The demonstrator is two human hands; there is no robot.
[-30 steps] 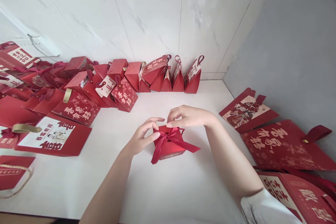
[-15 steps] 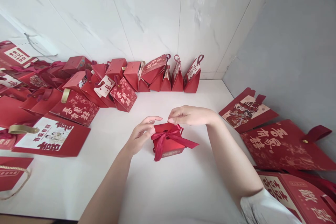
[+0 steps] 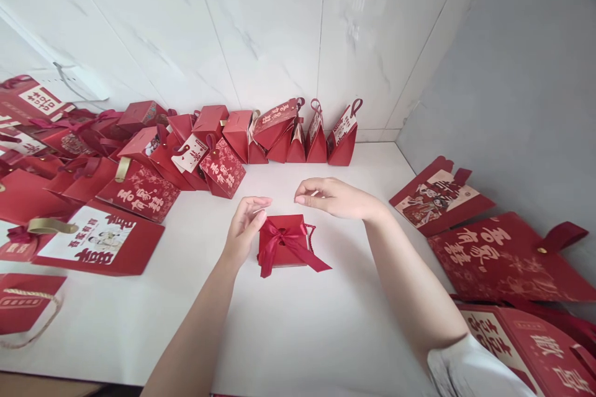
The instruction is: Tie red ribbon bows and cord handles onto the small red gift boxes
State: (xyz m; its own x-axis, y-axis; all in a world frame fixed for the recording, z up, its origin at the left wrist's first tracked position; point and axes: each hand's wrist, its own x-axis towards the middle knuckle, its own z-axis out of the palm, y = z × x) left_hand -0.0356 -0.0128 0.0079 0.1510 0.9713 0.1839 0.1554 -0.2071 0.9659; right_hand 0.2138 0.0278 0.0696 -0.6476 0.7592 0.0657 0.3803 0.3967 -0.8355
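A small red gift box [image 3: 282, 255] tied with a dark red ribbon bow [image 3: 284, 237] rests on the white table [image 3: 298, 322] in the middle of the view. My left hand [image 3: 244, 229] sits just left of the box, fingers loosely stretched, its side touching or nearly touching the box's left edge. My right hand [image 3: 333, 197] hovers above and behind the box with fingers relaxed and apart, holding nothing.
Many red gift boxes and bags [image 3: 205, 142] are piled along the tiled wall at the back and left. Flat red bags [image 3: 503, 257] lie at the right by the grey wall. A flat card with white panel [image 3: 97, 242] lies at left.
Both hands have let go of the ribbon bow. The box has shifted a little left and settled flat. My right hand lifted away; my left hand moved beside the box.
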